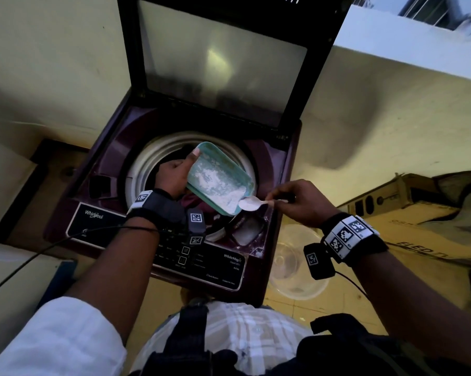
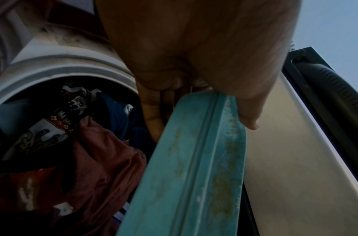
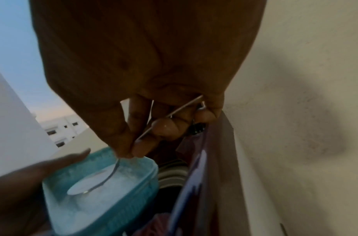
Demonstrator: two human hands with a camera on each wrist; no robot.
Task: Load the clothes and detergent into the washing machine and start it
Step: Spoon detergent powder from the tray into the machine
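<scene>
A maroon top-load washing machine (image 1: 98, 169) stands with its lid (image 1: 220, 61) raised. Clothes (image 2: 93, 153) fill the drum, among them a rust-coloured garment and a patterned one. My left hand (image 1: 174, 175) grips a teal plastic container (image 1: 218, 177) by its rim and tilts it over the drum; white detergent powder (image 1: 228, 199) has gathered at its low corner. My right hand (image 1: 296, 202) pinches a metal spoon (image 1: 252, 204) by the handle, and its powder-filled bowl sits at the container's low corner. In the right wrist view the spoon (image 3: 89, 183) lies on the powder inside the container (image 3: 121, 198).
The control panel (image 1: 201, 256) runs along the machine's front edge, with an open detergent tray (image 1: 246, 230) dusted in powder at its right. A clear plastic tub (image 1: 294, 267) sits on the floor to the right, beside a cardboard box (image 1: 418, 213). Walls close in behind and left.
</scene>
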